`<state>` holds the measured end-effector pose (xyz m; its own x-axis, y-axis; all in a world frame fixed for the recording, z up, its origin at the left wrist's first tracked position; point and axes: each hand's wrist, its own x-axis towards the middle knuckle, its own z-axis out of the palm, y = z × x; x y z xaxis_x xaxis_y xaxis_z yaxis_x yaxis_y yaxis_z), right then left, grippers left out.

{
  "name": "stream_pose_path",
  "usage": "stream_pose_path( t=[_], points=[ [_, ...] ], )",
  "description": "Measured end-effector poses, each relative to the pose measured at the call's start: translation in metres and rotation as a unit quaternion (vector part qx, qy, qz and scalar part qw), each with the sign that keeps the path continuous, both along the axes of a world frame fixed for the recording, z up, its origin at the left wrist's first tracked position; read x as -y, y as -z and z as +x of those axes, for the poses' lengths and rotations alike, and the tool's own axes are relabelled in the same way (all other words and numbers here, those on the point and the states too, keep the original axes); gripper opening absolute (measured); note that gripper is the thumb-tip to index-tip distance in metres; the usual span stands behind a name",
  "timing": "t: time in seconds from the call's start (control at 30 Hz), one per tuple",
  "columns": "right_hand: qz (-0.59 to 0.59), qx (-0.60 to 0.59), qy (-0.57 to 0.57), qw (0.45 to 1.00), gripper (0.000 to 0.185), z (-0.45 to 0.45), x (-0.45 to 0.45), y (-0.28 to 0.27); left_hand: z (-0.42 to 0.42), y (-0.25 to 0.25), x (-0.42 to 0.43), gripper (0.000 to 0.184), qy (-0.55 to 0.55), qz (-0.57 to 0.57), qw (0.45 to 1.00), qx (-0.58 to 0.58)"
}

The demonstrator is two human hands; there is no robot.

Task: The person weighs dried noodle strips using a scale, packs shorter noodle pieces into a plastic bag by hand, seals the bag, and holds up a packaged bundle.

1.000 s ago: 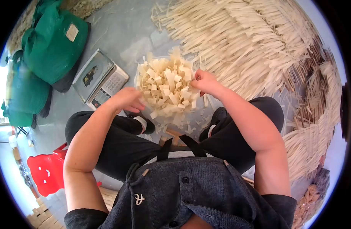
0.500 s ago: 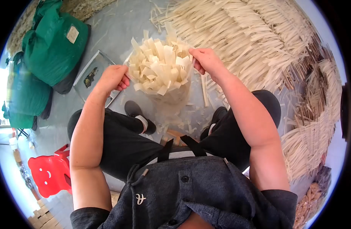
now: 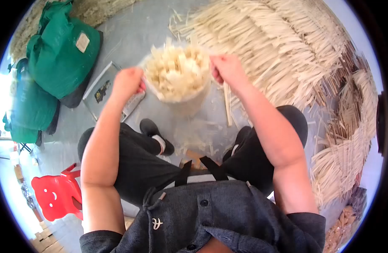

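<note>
A translucent plastic bag (image 3: 186,103) full of pale, flat strips (image 3: 177,69) is in front of me, its mouth facing up. The strips look like thin wood or dried leaf; motion blurs them and I cannot tell which. With closed fingers my left hand (image 3: 130,82) grips the bag's rim on the left. On the opposite side the rim is pinched in my right hand (image 3: 227,69). Whether the bag's bottom touches the floor is unclear.
Long pale strips (image 3: 265,50) lie in a broad pile at the right. Green sacks (image 3: 61,55) stand at the left, near a shallow clear tray (image 3: 105,90). A red chair (image 3: 57,194) is at lower left. Scraps lie on the grey floor (image 3: 194,130) between my feet.
The bag has moved slightly upward in view and is now blurred, with the strips sitting less high above its rim. Both hands keep their grip on its sides.
</note>
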<state>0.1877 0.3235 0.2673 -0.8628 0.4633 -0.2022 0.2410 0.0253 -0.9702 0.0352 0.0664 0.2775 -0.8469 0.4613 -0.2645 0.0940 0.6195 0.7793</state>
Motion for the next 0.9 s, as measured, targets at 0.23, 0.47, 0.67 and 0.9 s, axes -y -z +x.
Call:
stream_pose_path(
  t=[0.23, 0.47, 0.67, 0.9],
  points=[
    [-0.070, 0.090, -0.019, 0.993, 0.032, 0.011, 0.003, 0.023, 0.011, 0.020, 0.018, 0.031, 0.001, -0.023, 0.997, 0.079],
    [-0.078, 0.206, -0.072, 0.973, 0.024, 0.044, 0.018, 0.024, 0.049, 0.028, 0.034, 0.033, 0.032, -0.064, 0.961, 0.269],
    [-0.231, 0.114, -0.067, 0.964, 0.020, 0.056, 0.031, 0.048, 0.072, 0.045, 0.025, 0.034, -0.027, 0.084, 0.942, 0.324],
    [-0.259, 0.174, -0.101, 0.945, 0.015, 0.063, 0.033, 0.022, 0.066, 0.033, 0.023, 0.034, 0.078, -0.022, 0.886, 0.457]
  ],
)
